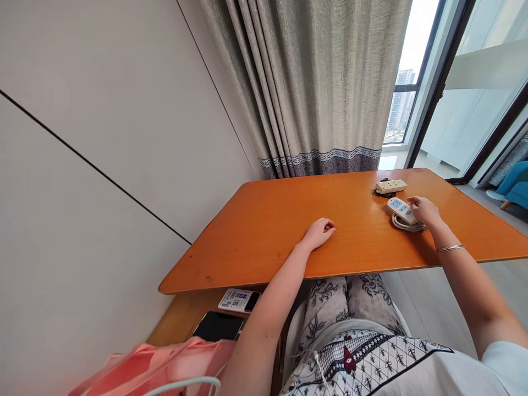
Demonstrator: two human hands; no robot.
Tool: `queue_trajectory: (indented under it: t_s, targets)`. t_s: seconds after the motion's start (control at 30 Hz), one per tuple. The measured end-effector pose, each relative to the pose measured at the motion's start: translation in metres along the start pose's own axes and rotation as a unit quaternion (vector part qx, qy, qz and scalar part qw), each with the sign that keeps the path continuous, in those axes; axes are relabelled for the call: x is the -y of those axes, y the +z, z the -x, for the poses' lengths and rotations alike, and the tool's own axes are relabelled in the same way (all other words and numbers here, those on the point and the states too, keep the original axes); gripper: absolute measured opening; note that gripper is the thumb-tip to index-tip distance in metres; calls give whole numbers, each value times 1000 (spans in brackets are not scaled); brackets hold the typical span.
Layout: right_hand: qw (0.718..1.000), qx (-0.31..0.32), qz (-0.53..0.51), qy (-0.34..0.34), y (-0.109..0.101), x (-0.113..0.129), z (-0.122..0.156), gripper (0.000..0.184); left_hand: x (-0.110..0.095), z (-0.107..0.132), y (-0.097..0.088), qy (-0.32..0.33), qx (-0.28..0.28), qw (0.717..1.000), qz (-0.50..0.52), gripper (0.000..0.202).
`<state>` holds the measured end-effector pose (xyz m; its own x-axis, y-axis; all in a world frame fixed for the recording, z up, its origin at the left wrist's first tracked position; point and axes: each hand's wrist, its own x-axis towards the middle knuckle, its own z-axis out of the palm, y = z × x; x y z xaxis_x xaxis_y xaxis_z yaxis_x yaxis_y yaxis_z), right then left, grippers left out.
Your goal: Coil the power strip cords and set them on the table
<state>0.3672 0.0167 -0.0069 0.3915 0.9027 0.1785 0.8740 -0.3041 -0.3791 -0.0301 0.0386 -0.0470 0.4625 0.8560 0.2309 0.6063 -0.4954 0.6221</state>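
the right hand [423,210] touches the nearer white power strip [401,209].

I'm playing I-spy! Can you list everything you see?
Table: 1, orange-brown, centre.
White power strip: 1, white and blue, right.
Cream power strip: 1, cream, beyond.
Cords: 2, whitish and black, by the strips.
Curtain: 1, beige and grey, behind table.
Glass panes: several, clear, upper right.
Wall: 1, pale, left.
Seat: 1, blue, right edge.
Lower surface: 1, brown, below left.
Printed item: 1, white, on it.
Slab: 1, black, beside that.
Bag: 1, pink, bottom left.
Curved tube: 1, pale green, bottom.
Clothes: 2, grey and white, bottom.
Bracelet: 1, silvery, right wrist.
Left hand: 1, bare, resting on table.
Right hand: 1, bare, at white strip's end.
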Motion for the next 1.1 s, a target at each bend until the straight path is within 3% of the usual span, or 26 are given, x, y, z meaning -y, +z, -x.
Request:
queue_trajectory:
  t_s: [0.17, 0.37, 0.43, 0.53, 0.63, 0.73, 0.9, 1.1]
  targets:
    - [999, -33, -22, -32, 0, 3, 4, 39, 0, 0, 0, 0, 1, 1000, -3, 13]
    - [972, -165, -44, -164, 14, 36, 31, 34, 0, 0, -1, 1, 1, 1000, -3, 13]
    - [961, -137, -54, -235, 23, 60, 44, 33, -1, 0, -1, 2, 0, 1000, -4, 14]
    - [940, -41, -63, -333, 38, 103, 60, 34, -1, 0, -1, 7, 1, 1000, -3, 14]
    - [920, 57, -38, -385, 57, 142, 66, 39, -1, 0, 0, 14, -4, 1000, -3, 14]
    - [909, 110, -11, -402, 80, 166, 64, 48, 1, -1, 0, 21, -18, 999, -34, 14]
    - [906, 155, 9, -394, 107, 168, 62, 58, 3, -1, -2, -17, -43, 993, -105, 20]
    - [905, 171, 4, -390, 103, 159, 67, 62, 0, 0, -2, -58, -4, 989, -135, 32]
